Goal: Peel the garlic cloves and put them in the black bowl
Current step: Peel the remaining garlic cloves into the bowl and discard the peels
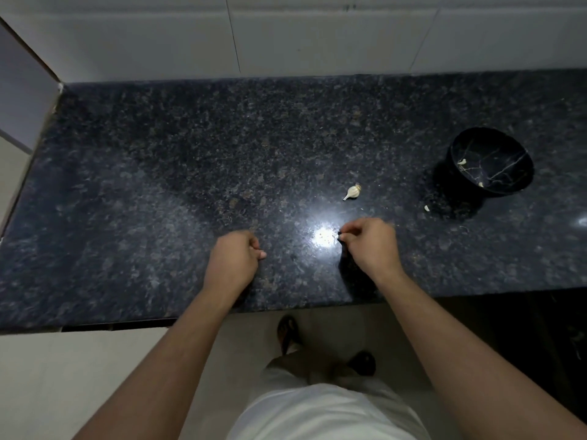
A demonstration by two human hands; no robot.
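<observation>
Garlic sits out on the dark granite counter (pixel 158 185): 1 unpeeled garlic clove (pixel 352 192), papery skin on and its thin tail pointing toward the person, lies between the hands and the black bowl (pixel 521 154) at the far right. Inside the bowl 2 pale bits (pixel 462 161) show, too small to tell whether they are peeled cloves or skin, and another small white scrap (pixel 427 208) lies on the counter just beside the bowl. Both hands are near the counter's front edge, apart from each other. The left hand (pixel 233 257) has its fingers curled in, and I cannot tell whether it holds anything. The right hand (pixel 370 241) pinches its fingertips together on something tiny and hidden. That clove looks light and firm, with dry brittle skin likely to flake and cling; pinching it at the blunt root end and tearing the skin from the tail looks the surest hold.
</observation>
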